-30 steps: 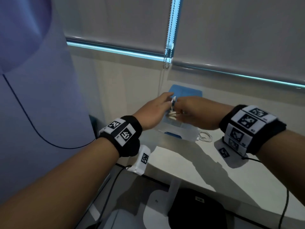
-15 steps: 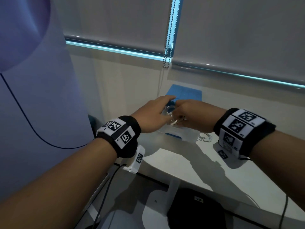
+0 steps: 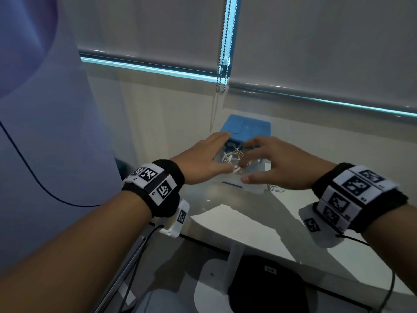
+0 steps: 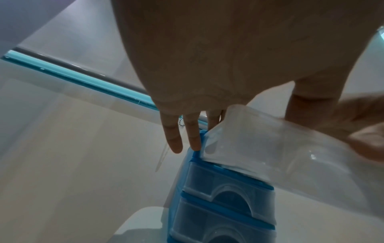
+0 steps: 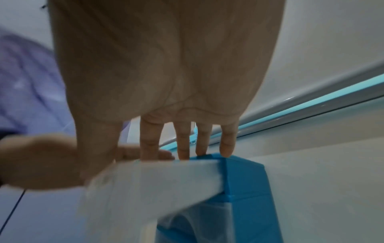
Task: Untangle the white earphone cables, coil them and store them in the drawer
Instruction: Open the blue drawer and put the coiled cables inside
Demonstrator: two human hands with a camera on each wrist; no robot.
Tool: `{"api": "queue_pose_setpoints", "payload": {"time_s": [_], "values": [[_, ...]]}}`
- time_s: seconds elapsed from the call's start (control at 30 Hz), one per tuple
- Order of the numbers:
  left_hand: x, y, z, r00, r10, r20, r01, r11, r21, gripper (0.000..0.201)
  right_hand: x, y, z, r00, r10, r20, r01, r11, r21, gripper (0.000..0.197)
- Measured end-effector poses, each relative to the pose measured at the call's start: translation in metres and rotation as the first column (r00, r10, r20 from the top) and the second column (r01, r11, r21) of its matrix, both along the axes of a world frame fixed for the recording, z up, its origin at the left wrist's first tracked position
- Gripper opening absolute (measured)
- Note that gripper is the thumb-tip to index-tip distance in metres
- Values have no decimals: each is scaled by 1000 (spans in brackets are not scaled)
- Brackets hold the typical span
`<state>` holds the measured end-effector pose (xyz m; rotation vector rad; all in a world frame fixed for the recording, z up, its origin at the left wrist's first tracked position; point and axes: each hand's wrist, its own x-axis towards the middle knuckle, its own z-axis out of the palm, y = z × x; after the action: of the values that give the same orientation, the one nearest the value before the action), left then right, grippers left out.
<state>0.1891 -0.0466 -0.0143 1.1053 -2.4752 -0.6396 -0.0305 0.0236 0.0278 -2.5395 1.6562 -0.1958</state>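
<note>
A bundle of white earphone cables point(image 3: 234, 158) lies inside the pulled-out translucent top drawer point(image 3: 252, 185) of a small blue drawer cabinet point(image 3: 250, 129). My left hand point(image 3: 203, 159) hovers over the drawer's left side with straight fingers, whose tips touch the cabinet's top corner point(image 4: 196, 148). My right hand point(image 3: 270, 168) is spread over the drawer's right side and holds nothing. In the right wrist view its fingertips point(image 5: 226, 151) reach the cabinet's top edge above the drawer point(image 5: 155, 180). The left wrist view shows the drawer point(image 4: 270, 148) from below.
Another white cable coil point(image 3: 276, 188) lies on the white table point(image 3: 248, 224), right of the cabinet. Two lower drawers point(image 4: 228, 190) are closed. A blind chain point(image 3: 222, 64) hangs behind. A person in a purple garment point(image 3: 33, 132) stands at left. A dark seat point(image 3: 264, 283) sits below the table edge.
A second ago both hands pinched the cable bundle above the drawer. They lowered it in and let go; the fingers now spread over the drawer.
</note>
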Motion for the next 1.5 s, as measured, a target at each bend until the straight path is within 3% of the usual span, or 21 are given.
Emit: {"api": "queue_pose_setpoints", "payload": {"time_s": [0.1,0.27,0.33,0.4,0.5,0.57,0.63,0.73,0.83,1.17,1.33,1.5], "values": [[-1,0,0,1000,7,-1,-7,1000,-9,98,1,-1,-9,997,-52,-62,52,999,-6,57],[1,-2,-3,1000,-4,13,4,1000,-24,110,3,0,-10,987,-62,-150,66,998,21,62],[1,-3,-3,1000,-2,6,3,1000,-23,107,0,1,-6,998,-54,28,54,998,20,58],[0,-3,-2,1000,-2,14,2,1000,-29,103,-9,2,-3,958,-46,283,77,992,-97,38],[0,-3,-2,1000,0,16,1,1000,-31,102,-30,2,-6,862,-147,486,280,936,-214,15],[0,-2,-3,1000,2,17,-1,1000,-31,106,-46,-4,-14,863,-294,411,375,918,-131,10],[-1,-1,-4,1000,4,12,-4,1000,-29,106,-56,-11,-28,901,-401,167,404,915,20,16],[-3,2,-4,1000,13,-8,-13,1000,-16,100,-59,-21,-56,893,-401,-207,430,895,120,34],[-4,4,-3,1000,22,-11,-22,1000,-12,95,-59,-30,-75,847,-391,-359,454,885,107,30],[-5,5,-3,1000,22,-8,-22,1000,4,93,-56,-32,-85,792,-473,-386,523,852,29,26],[-5,5,0,998,15,-69,-11,998,54,93,-65,-26,-79,856,-495,-152,512,852,108,23],[-5,8,0,993,7,-117,-4,1000,26,89,-68,-11,-38,882,-466,75,449,877,172,26]]}}
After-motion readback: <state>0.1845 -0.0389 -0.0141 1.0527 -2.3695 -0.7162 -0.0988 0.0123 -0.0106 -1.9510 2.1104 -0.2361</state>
